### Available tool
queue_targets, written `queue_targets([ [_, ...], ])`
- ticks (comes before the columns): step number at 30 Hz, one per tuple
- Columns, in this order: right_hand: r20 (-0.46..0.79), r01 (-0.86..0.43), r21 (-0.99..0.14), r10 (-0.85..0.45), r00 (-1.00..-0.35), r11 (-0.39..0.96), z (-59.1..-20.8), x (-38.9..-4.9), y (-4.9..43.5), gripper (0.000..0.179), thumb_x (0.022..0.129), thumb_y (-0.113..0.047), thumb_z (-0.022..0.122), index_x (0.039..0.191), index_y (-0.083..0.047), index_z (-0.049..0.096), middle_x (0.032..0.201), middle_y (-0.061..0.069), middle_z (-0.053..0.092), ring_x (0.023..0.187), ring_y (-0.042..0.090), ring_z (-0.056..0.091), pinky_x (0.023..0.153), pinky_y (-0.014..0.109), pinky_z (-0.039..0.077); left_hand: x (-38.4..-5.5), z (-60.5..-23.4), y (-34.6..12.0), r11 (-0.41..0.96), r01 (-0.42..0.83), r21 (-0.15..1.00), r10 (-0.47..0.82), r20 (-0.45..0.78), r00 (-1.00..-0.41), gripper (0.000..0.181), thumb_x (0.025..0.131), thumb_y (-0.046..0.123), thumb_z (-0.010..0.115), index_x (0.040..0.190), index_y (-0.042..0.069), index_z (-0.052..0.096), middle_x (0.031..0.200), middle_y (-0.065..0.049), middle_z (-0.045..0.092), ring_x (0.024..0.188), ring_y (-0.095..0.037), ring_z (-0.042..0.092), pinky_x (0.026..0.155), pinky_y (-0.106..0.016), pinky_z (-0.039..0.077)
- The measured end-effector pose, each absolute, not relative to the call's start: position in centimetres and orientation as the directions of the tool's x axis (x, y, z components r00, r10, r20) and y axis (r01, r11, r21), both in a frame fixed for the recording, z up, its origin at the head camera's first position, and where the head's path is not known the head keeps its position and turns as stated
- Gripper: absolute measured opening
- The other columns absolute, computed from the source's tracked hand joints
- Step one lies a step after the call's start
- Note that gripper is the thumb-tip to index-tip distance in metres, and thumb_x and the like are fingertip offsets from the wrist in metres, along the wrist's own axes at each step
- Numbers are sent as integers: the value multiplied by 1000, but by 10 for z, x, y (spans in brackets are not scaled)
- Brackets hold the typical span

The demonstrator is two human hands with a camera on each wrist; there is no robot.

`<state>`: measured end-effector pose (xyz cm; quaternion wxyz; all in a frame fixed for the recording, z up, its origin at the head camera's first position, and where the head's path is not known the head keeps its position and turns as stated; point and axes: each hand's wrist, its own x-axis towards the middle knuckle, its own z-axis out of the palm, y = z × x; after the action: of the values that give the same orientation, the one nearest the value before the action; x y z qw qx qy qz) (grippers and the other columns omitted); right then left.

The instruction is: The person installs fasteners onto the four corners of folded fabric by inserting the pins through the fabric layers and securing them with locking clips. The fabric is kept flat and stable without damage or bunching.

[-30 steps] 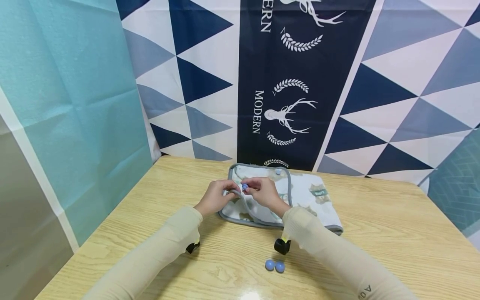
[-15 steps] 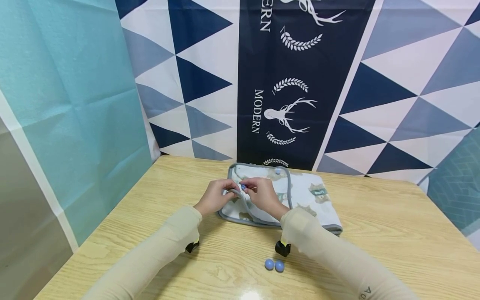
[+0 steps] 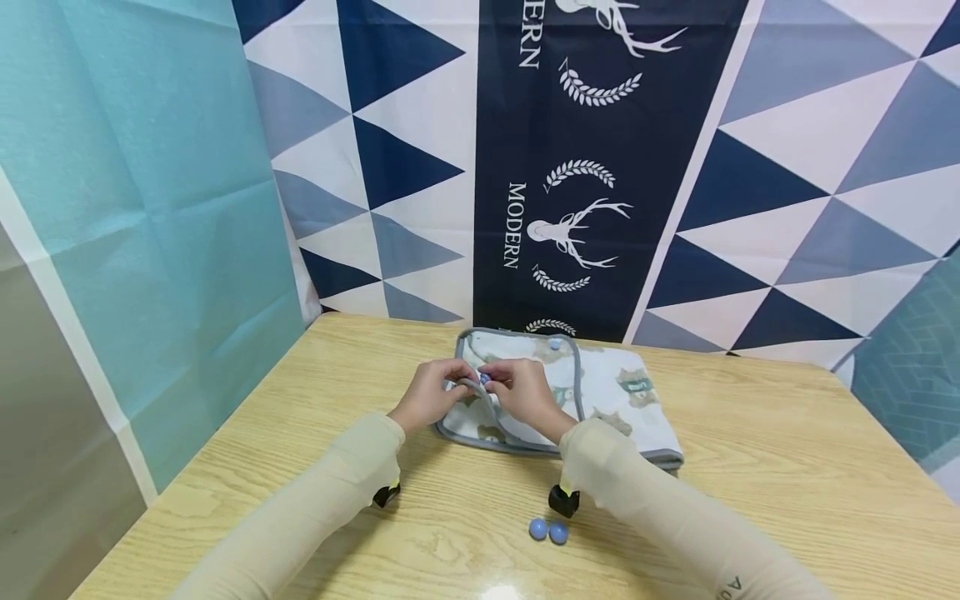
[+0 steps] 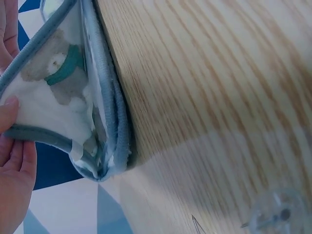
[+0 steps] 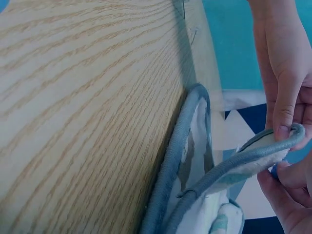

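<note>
Nearest, two round blue pieces (image 3: 558, 532) are set side by side on the wood-grain surface (image 3: 780, 467), unmoved since a second ago. Beyond them, both sleeved forearms (image 3: 322, 492) are stretched forward and angled inward, the hands brought almost together. A grey-trimmed corner of a folded, patterned cloth (image 3: 637, 417), laid on the surface, is pinched and lifted by the left hand's fingers (image 3: 458, 372). A small blue piece (image 3: 485, 378) is pinched by the right hand (image 3: 525, 396), held slightly closer to that corner than before. The background is filled by a patterned hanging (image 3: 562, 125).
</note>
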<state>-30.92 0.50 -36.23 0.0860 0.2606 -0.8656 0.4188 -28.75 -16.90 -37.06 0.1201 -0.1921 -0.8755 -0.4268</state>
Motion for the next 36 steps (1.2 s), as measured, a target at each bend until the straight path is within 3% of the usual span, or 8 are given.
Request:
queue_targets([
  [5,376,-535,-656,-384,-843,532,-357,-308,9,20,83,1,70,103,0,73,98,16,75,83,25,74,71,28,60,-287,-370,-169,565,422,709,223,361,-905,6,86,3,69,90,8,70,91,-6,74,93,-19,68,81,-33,56],
  [10,407,-556,-660,-381,-830,506,-353,-306,15,18,82,1,70,100,3,72,94,17,75,82,26,73,71,28,60,-284,-370,-171,555,426,714,206,378,-903,7,85,2,69,89,7,71,92,-6,74,93,-22,68,84,-43,56],
  [15,408,-610,-631,-463,-787,480,-354,-297,16,21,77,-13,80,93,-1,73,85,13,75,72,20,72,63,20,57,-282,-370,-175,561,418,715,185,383,-905,8,85,3,69,87,10,71,88,-3,74,91,-20,68,79,-36,56],
  [18,386,-611,-624,-487,-784,488,-356,-293,13,18,77,-14,80,91,-3,73,82,11,75,69,16,71,61,17,55,-281,-369,-174,568,415,711,185,381,-906,6,85,4,70,87,10,71,88,-3,73,90,-20,68,77,-33,55],
  [21,361,-588,-624,-477,-801,515,-354,-293,11,10,81,-8,75,89,-3,74,80,10,75,68,16,70,60,17,54,-280,-368,-172,578,415,703,193,377,-906,7,84,7,72,91,8,70,91,-5,73,92,-21,67,81,-38,56],
  [28,350,-540,-607,-415,-840,583,-340,-310,19,10,81,-3,71,91,-1,74,82,12,75,71,19,71,62,23,56,-273,-359,-178,620,358,699,140,350,-926,36,83,10,74,116,6,61,115,-13,68,110,-27,63,98,-45,49],
  [32,356,-521,-597,-381,-853,610,-336,-321,32,13,81,-5,71,92,-1,74,83,13,75,72,21,71,62,25,56,-259,-356,-187,643,328,691,163,295,-941,32,85,13,72,115,6,62,116,-15,68,111,-29,62,99,-46,48],
  [36,361,-483,-616,-322,-875,622,-332,-332,47,14,81,-7,72,94,0,74,86,15,75,76,25,72,66,29,57,-241,-355,-199,695,342,633,266,216,-940,25,87,13,70,109,4,65,111,-15,69,107,-29,62,98,-47,49],
])
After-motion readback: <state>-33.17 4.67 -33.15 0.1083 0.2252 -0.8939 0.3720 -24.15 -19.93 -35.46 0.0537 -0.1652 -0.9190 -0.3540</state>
